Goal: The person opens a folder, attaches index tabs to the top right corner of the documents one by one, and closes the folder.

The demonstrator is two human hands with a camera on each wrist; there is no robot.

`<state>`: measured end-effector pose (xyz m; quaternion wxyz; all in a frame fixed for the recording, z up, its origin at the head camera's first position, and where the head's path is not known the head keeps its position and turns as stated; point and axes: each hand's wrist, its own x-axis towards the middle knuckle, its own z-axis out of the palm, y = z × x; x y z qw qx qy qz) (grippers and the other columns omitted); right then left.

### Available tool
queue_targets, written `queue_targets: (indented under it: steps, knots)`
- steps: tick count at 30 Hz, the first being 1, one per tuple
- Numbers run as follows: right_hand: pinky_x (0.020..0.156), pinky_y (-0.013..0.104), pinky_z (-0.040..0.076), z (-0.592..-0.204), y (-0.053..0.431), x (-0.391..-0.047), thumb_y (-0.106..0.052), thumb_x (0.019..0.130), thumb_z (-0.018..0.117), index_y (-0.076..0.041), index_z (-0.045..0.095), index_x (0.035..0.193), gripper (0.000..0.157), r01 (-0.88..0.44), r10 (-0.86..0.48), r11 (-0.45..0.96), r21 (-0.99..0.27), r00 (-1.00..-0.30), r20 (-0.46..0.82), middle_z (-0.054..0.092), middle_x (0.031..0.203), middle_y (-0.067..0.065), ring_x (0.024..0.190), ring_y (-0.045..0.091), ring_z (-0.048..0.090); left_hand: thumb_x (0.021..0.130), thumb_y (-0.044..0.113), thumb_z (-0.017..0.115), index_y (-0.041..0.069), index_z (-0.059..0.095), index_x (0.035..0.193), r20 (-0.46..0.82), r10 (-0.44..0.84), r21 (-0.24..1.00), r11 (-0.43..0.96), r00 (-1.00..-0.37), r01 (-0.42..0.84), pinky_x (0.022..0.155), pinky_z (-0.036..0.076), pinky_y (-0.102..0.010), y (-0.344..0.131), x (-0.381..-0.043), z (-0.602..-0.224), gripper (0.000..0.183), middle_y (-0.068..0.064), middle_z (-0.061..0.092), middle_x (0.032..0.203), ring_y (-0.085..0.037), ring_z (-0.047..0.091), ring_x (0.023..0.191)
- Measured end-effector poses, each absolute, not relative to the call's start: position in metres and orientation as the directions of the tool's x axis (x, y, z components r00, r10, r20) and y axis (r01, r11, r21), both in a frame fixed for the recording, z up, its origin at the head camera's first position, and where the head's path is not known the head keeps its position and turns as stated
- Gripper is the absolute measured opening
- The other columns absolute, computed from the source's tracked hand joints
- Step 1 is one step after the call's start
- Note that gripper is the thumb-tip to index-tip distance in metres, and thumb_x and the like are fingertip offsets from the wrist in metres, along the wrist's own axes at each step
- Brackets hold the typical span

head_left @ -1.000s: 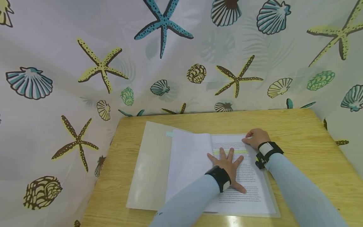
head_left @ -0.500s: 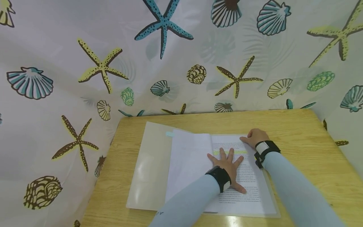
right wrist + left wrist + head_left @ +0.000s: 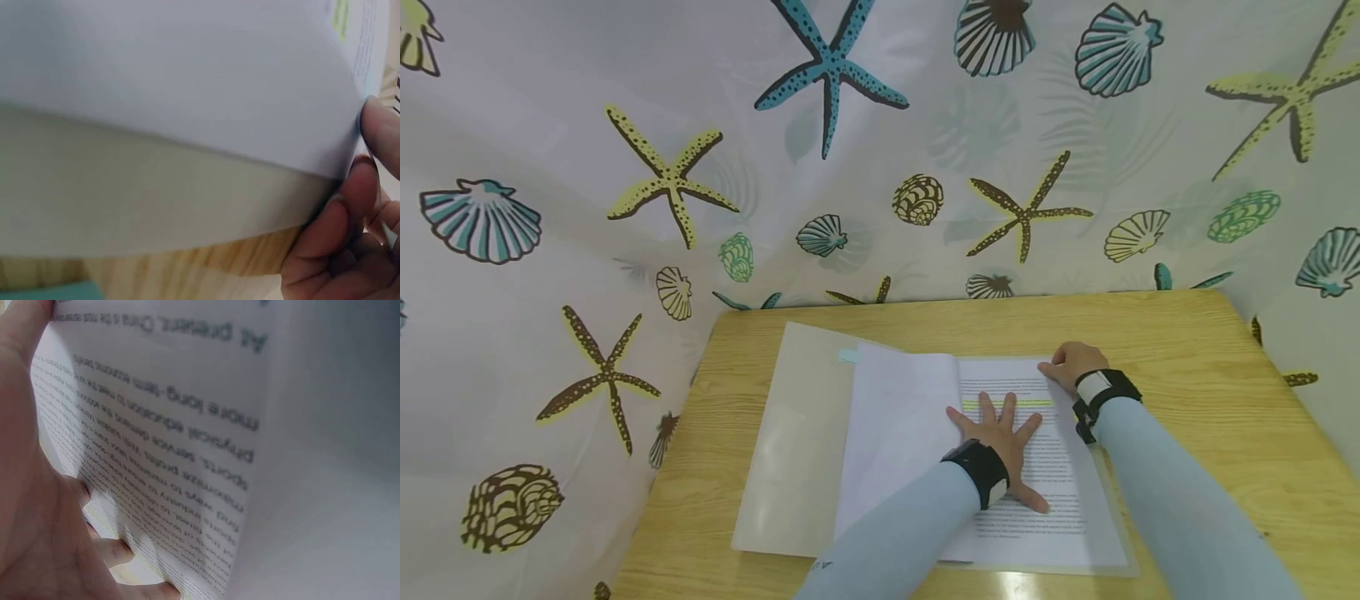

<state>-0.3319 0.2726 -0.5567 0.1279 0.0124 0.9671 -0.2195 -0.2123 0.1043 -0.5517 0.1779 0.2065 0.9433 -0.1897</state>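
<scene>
A stapled-looking stack of white printed sheets (image 3: 1015, 546) lies in an opened pale plastic folder (image 3: 799, 433), with one page (image 3: 901, 417) turned over to the left. Spread fingers of my left hand (image 3: 998, 448) rest on the printed page, over text near a yellow highlighted line (image 3: 1037, 403). In the left wrist view the palm (image 3: 37, 544) arches beside the text. At the page's upper right corner, my right hand (image 3: 1075, 365) pinches the paper. The right wrist view shows the thumb (image 3: 382, 134) on top of the sheet (image 3: 206, 81) and curled fingers (image 3: 322, 234) underneath.
The folder lies on a light wooden table (image 3: 1210, 367). A pale blue tab (image 3: 848, 355) sticks out at the turned page's upper left. Behind and beside the table hangs a white curtain (image 3: 865, 250) printed with shells and starfish.
My right hand has shifted slightly left at the page's upper right corner, its thumb and fingers closing closer on the paper. The left hand stays in place.
</scene>
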Motion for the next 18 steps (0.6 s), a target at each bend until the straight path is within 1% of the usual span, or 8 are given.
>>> queue_targets:
  steps: [2,8,13,18]
  knots:
    - [0.052,0.033,0.042,-0.560,0.275,-0.335,-0.038,0.088,0.064,0.000,0.059,0.092,0.039,0.078,-0.037,0.902,-0.424,-0.966,-0.256,0.060,0.079,0.013,0.065,0.025,0.053,0.031,0.103,0.036,0.048,-0.014,0.143,-0.411,0.322,-0.285,0.844,-0.853,0.455,0.085,0.031,-0.076,0.104,-0.213,-0.553,0.134,0.001,-0.003,0.157,-0.039,0.010,0.137]
    - [0.054,0.034,0.042,-0.560,0.278,-0.342,-0.051,0.079,0.069,0.002,0.058,0.095,0.057,0.062,-0.065,0.915,-0.398,-0.953,-0.297,0.060,0.083,0.015,0.070,0.027,0.052,0.030,0.103,0.036,0.050,-0.015,0.141,-0.413,0.313,-0.276,0.852,-0.855,0.445,0.085,0.029,-0.077,0.105,-0.218,-0.555,0.133,0.002,-0.004,0.157,-0.038,0.009,0.137]
    - [0.054,0.033,0.043,-0.559,0.279,-0.347,-0.049,0.078,0.071,0.002,0.058,0.094,0.055,0.039,-0.084,0.922,-0.384,-0.951,-0.297,0.059,0.080,0.013,0.069,0.026,0.053,0.030,0.103,0.035,0.049,-0.017,0.141,-0.419,0.307,-0.276,0.854,-0.855,0.442,0.086,0.029,-0.077,0.107,-0.220,-0.556,0.133,0.001,-0.006,0.157,-0.038,0.008,0.138]
    - [0.056,0.033,0.045,-0.555,0.281,-0.353,-0.046,0.079,0.072,0.004,0.058,0.098,0.055,0.009,-0.128,0.923,-0.386,-0.936,-0.328,0.060,0.084,0.015,0.071,0.026,0.053,0.029,0.103,0.034,0.049,-0.017,0.141,-0.418,0.304,-0.278,0.854,-0.856,0.439,0.085,0.029,-0.078,0.108,-0.223,-0.558,0.134,0.001,-0.006,0.157,-0.039,0.008,0.137]
